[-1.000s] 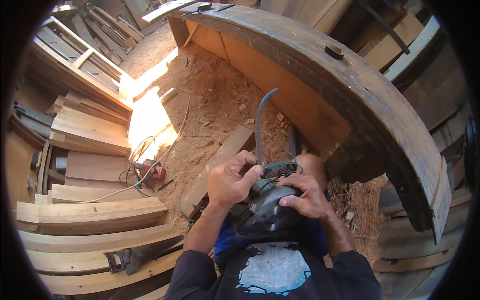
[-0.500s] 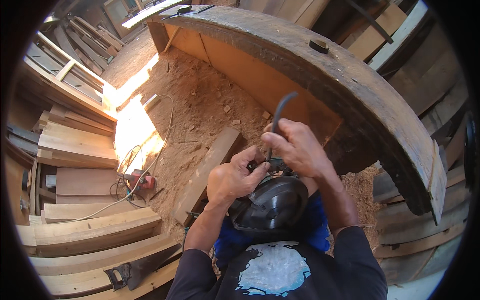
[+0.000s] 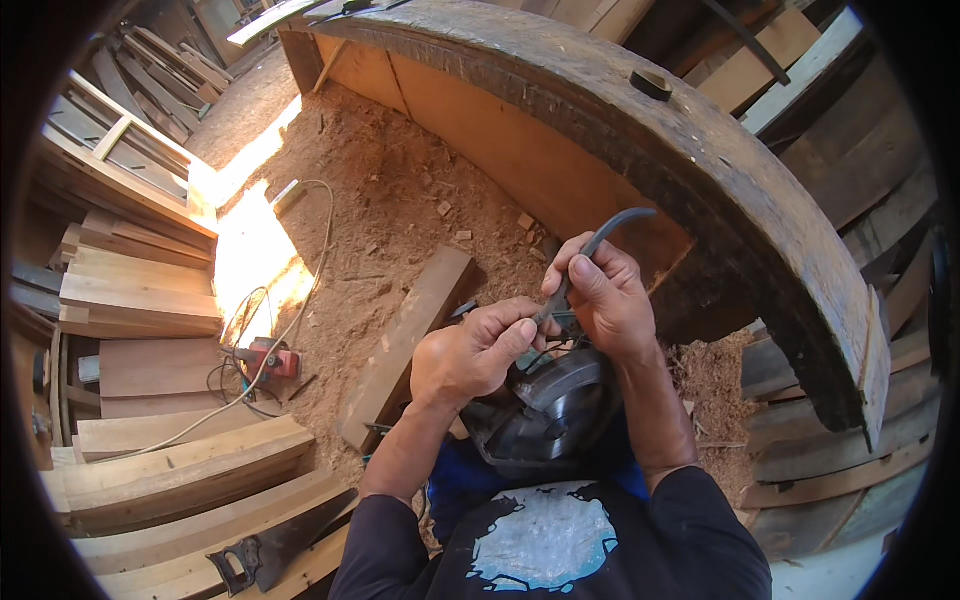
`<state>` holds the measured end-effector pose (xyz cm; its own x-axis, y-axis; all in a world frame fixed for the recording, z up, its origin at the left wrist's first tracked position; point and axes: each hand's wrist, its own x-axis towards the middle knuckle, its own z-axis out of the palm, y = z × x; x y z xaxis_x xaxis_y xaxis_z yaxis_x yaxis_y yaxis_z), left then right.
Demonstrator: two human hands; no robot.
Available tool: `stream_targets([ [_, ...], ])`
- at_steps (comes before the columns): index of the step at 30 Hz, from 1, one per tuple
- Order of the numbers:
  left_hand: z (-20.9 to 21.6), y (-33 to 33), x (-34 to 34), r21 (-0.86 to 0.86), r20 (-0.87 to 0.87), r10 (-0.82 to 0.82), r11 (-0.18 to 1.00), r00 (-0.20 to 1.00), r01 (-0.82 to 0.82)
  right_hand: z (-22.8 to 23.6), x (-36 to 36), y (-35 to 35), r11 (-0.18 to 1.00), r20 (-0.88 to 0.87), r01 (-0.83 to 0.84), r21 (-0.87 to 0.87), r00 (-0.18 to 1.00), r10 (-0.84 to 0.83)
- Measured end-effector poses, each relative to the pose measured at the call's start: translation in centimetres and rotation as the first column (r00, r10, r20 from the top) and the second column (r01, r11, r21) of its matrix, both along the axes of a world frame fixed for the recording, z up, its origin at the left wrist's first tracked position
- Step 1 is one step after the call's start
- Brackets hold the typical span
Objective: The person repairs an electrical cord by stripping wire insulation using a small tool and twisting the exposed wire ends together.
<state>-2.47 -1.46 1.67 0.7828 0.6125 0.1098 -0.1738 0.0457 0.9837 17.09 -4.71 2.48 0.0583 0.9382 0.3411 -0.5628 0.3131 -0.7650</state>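
Between my two hands stretches a dark grey bendy cord [image 3: 608, 228], its free end curving up and to the right. My right hand [image 3: 612, 300] pinches it around the middle with thumb and fingers. Beside it, my left hand [image 3: 470, 350] is closed on the cord's lower end, where the fingers hide just what they grip. Below both hands, a circular saw [image 3: 555, 405] with a dark guard and a shiny round blade rests on my lap. Thin dark wire shows at the saw's top, partly covered by my hands.
A long workbench [image 3: 720, 150] curves across the far right, with a dark ring-shaped roll [image 3: 651, 84] on it. A wooden beam [image 3: 405, 345] lies on the sawdust-covered floor. At left are stacked boards [image 3: 190, 455], a handsaw [image 3: 265, 550] and a red power tool [image 3: 272, 360] with its cable.
The cord has tilted over to the right, from nearly upright to slanting. My right hand has turned and come lower, closer to my left hand, with the cord still in it.
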Motion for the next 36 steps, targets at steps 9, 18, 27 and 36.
stream_targets([
  [9, 0.2, -1.1, 0.3, 0.234, 0.016, 0.173, 0.957, 0.985, -0.172, -1.6, 1.4, 0.1, 0.856, -0.183, -0.332, -0.397, 0.942, 0.281],
  [18, 0.5, -1.1, 1.5, 0.306, 0.036, 0.176, 0.935, 0.984, -0.179, -0.6, 3.0, 1.2, 0.753, 0.292, -0.222, -0.619, 0.825, 0.484],
  [27, 1.0, -1.2, 1.9, 0.141, -0.068, 0.155, 0.979, 0.986, -0.144, 3.4, 3.2, -1.9, 0.93, 0.853, 0.166, 0.328, 0.372, -0.367],
  [36, 1.8, -0.6, 2.4, 0.495, -0.016, 0.155, 0.86, 0.988, -0.127, 6.0, 4.5, -2.1, 0.983, 0.862, -0.024, -0.182, 0.477, 0.171],
])
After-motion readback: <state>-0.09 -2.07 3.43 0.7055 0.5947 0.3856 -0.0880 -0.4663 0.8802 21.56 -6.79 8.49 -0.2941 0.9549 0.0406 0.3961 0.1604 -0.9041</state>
